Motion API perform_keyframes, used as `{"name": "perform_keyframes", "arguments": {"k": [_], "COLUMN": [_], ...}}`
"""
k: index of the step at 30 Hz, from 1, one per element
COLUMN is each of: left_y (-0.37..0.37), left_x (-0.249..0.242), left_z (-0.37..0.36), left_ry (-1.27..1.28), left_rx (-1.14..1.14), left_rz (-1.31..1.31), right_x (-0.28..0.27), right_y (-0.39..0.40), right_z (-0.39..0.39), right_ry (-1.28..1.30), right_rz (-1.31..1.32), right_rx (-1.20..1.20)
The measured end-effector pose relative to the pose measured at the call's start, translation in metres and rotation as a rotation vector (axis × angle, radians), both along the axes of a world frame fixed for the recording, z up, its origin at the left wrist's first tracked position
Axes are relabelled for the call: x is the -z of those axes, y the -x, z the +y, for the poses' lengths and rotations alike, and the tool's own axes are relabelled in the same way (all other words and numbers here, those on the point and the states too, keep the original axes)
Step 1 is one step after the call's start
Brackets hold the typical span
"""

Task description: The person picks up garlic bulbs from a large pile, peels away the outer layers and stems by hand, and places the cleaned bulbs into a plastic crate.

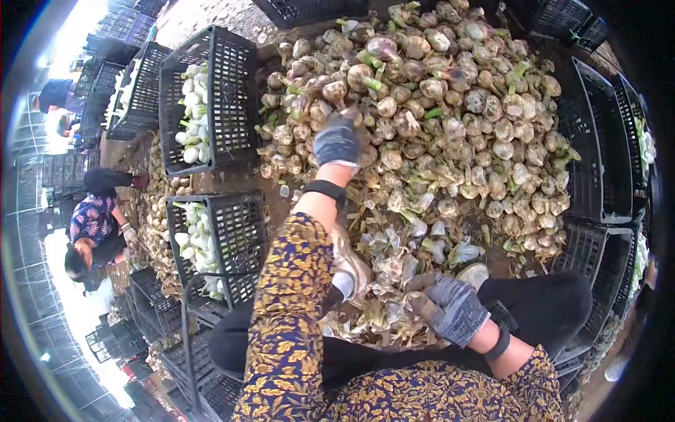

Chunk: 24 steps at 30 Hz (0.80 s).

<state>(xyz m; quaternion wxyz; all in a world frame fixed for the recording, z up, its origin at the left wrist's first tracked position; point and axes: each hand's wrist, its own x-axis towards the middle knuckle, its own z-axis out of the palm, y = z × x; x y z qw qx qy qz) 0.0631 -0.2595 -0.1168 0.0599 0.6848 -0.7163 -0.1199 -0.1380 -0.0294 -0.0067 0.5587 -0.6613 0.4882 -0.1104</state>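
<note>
My left hand (339, 139), in a grey glove with dirty fingertips, reaches to the near left part of a large heap of unpeeled garlic bulbs (450, 126). Its fingers are closed on a garlic bulb (335, 91). Lower down, my right hand (453, 308), gloved too, hangs over a pile of loose garlic skins (387, 264) between my feet. The fingers of that hand are curled together, and what they hold, if anything, is hidden.
Two black crates of peeled white garlic (235, 91) (242, 218) stand at the left. Empty-looking black crates (598, 141) line the right. Further left, a person (95, 225) crouches by another garlic heap (156, 232). My shoe (349, 264) is beside the skins.
</note>
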Motion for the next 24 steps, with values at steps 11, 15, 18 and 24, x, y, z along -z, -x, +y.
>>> {"name": "perform_keyframes", "arguments": {"k": [11, 15, 18, 24], "left_y": [0.031, 0.056, 0.066, 0.067], "left_x": [-0.101, -0.135, -0.16, -0.137], "left_z": [0.117, 0.167, 0.193, 0.256], "left_ry": [0.051, -0.059, -0.026, -0.107], "left_rx": [0.217, 0.232, 0.358, 0.151], "left_rz": [0.468, 0.516, 0.481, 1.198], "right_x": [-0.003, -0.03, -0.041, -0.07], "right_y": [0.009, 0.017, 0.024, 0.032], "right_z": [-0.005, -0.005, 0.01, 0.036], "right_ry": [0.567, 0.503, 0.335, 0.069], "right_rz": [0.086, 0.127, 0.114, -0.015], "right_rx": [0.485, 0.397, 0.326, 0.473]}}
